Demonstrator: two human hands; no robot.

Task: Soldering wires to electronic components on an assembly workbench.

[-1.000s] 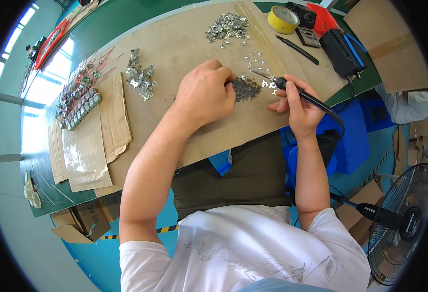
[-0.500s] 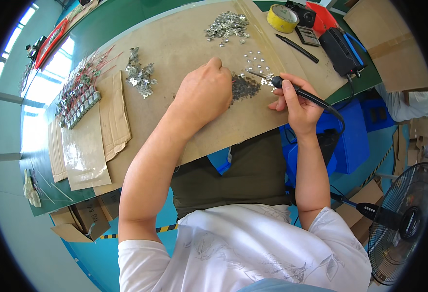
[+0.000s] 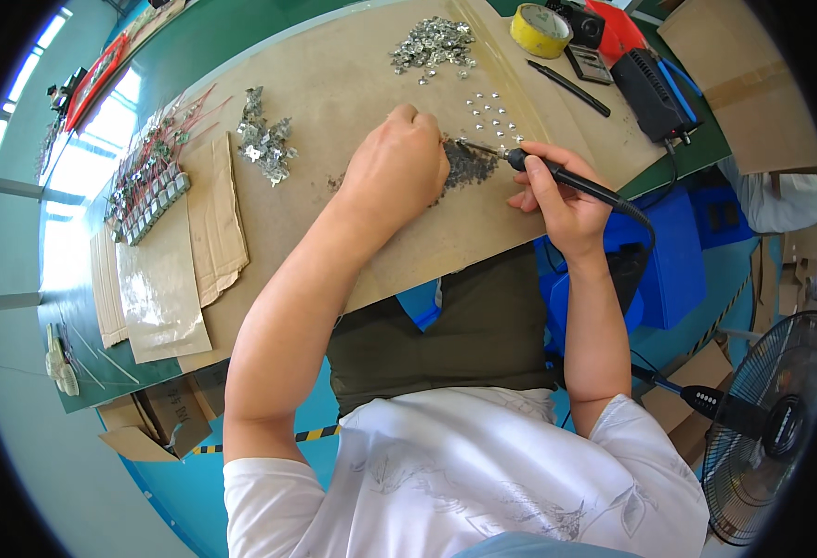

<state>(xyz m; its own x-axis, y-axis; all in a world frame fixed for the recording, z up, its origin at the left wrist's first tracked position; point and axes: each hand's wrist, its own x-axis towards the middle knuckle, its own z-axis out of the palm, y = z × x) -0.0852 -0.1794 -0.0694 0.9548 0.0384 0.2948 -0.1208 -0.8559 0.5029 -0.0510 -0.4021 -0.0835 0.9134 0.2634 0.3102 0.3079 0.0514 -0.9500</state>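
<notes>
My left hand (image 3: pixel 395 167) is closed on the brown board, with its thumb and fingers drawn together; whatever they pinch is hidden behind the hand. In my right hand (image 3: pixel 571 209) is a black soldering iron (image 3: pixel 576 184), held like a pen, its thin tip pointing left toward the left fingers. That tip lies over a pile of small dark bits (image 3: pixel 472 167). Just beyond the iron, small shiny metal pieces (image 3: pixel 492 113) are set out in loose rows. A heap of silvery metal parts (image 3: pixel 432 46) sits farther back, and another pile of metal parts (image 3: pixel 266 144) lies left of my left hand.
Wired parts (image 3: pixel 158 200) rest at the left beside cardboard sheets (image 3: pixel 218 219). At the back right are a yellow tape roll (image 3: pixel 540 33), a black pen (image 3: pixel 568 88) and a black box (image 3: pixel 652 98) with a cord. A fan (image 3: pixel 771 428) stands at the lower right.
The soldering iron has shifted slightly left, bringing its tip from beside the shiny pieces to over the dark bits near my left fingers. My left hand stays almost in place.
</notes>
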